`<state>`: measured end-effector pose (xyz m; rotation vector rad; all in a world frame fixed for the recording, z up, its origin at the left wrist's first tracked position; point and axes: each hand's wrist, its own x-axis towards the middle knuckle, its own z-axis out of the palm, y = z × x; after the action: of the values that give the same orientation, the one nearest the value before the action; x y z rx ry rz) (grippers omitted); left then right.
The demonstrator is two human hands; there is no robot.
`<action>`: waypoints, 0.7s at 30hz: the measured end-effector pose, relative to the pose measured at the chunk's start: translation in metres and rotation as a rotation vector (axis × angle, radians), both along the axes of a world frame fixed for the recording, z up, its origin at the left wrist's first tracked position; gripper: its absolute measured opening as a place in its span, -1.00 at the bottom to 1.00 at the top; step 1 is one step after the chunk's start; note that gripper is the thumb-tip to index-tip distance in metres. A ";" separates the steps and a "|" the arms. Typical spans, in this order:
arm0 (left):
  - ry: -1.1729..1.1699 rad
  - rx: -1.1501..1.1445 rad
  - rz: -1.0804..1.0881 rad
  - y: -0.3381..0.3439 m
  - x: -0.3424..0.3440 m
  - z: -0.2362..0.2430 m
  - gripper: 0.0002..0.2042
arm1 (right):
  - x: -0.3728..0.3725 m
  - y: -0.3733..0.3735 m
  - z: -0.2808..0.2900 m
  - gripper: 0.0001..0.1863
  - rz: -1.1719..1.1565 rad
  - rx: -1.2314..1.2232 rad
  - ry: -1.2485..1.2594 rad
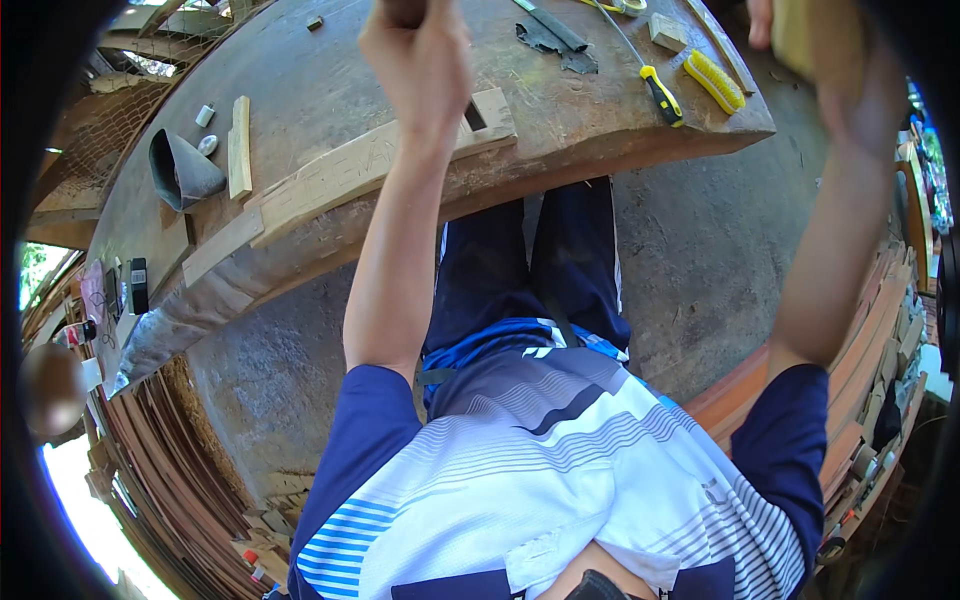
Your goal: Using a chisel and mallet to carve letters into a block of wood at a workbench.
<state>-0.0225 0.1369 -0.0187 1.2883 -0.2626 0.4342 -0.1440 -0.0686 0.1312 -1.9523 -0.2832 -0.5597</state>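
My left hand (418,62) is raised over the workbench (340,65) at the top edge of the view. Its fingers are closed round something dark brown, mostly cut off by the frame. Far to the right, my right hand (845,75) is lifted beyond the bench corner. It is closed on a tan, wood-coloured piece (797,38), blurred and partly out of view. Below my left hand, a long wooden board (340,183) with a dark slot lies along the bench's near edge. A screwdriver (660,95) and a yellow brush (714,82) lie between my hands.
A wooden block (667,32) and dark cloth scraps (555,45) lie farther back. On the left are a dark tube (185,172), a wood strip (239,148) and a small black box (138,286). Stacked timber (185,470) flanks me on both sides.
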 end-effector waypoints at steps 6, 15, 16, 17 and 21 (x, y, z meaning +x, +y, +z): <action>-0.015 -0.065 0.071 -0.003 0.007 0.013 -0.59 | -0.011 -0.045 -0.081 -0.40 0.042 0.195 0.174; -0.055 0.034 0.236 -0.014 0.012 -0.006 -0.57 | -0.024 -0.028 -0.093 -0.45 0.015 0.167 0.222; -0.052 0.048 0.253 -0.013 0.011 -0.007 -0.57 | -0.026 -0.021 -0.086 -0.39 -0.056 0.196 0.223; -0.051 0.060 0.272 -0.012 0.011 -0.006 -0.57 | -0.026 -0.020 -0.082 -0.39 -0.056 0.197 0.224; -0.090 0.030 0.284 -0.015 0.014 -0.007 -0.56 | -0.025 -0.017 -0.071 -0.38 -0.065 0.094 0.218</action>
<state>-0.0089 0.1223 -0.0262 1.3427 -0.1622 0.7340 -0.1692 -0.0851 0.0601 -1.9165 -0.0548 -0.3904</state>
